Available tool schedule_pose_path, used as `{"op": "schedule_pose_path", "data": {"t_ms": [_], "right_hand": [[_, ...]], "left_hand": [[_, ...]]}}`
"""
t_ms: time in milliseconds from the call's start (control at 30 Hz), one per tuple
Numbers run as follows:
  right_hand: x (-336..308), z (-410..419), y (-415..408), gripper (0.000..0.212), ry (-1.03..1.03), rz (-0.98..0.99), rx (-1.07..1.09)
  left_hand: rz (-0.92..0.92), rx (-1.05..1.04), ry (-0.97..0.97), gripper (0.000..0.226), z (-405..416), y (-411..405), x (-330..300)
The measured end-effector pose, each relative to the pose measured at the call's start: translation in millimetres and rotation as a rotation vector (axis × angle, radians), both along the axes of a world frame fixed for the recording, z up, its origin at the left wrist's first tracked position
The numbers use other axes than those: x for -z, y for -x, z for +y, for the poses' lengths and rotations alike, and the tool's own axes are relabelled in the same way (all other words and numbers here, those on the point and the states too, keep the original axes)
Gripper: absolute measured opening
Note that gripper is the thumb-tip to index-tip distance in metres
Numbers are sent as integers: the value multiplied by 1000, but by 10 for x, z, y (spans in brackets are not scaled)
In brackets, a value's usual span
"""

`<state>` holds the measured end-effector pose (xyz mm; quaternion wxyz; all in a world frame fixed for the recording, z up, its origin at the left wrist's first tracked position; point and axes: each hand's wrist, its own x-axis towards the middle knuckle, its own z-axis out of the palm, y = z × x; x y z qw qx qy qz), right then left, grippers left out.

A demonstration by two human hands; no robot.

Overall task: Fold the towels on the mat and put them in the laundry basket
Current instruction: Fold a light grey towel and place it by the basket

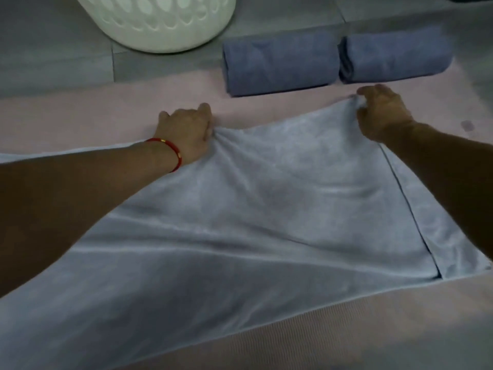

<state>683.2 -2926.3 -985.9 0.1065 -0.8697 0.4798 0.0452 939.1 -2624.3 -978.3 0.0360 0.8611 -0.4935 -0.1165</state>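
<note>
A pale blue towel (266, 209) lies spread over the pink mat (346, 329), its far edge drawn up between two hands; the left hand (186, 132) has its fingers bunched on the cloth near one far corner, and the right hand (381, 113) pinches the other corner, fingers curled round a tuft of fabric. The towel looks soft, light and limp, so it will likely sag and wrinkle unless held taut at the corners; those corners seem the best hold. Two rolled darker towels (280, 65) lie beyond, near the white laundry basket (165, 25) on the floor.
</note>
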Motion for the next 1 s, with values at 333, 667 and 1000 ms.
{"op": "schedule_pose_path", "data": {"t_ms": [333, 667, 1000], "right_hand": [[173, -211, 44, 58, 68, 72, 142], [147, -458, 147, 19, 115, -76, 304], [135, -584, 297, 38, -16, -564, 553]], "left_hand": [[231, -42, 10, 28, -194, 54, -3], [322, 75, -142, 19, -290, -42, -114], [148, -140, -25, 16, -619, -103, -113]]}}
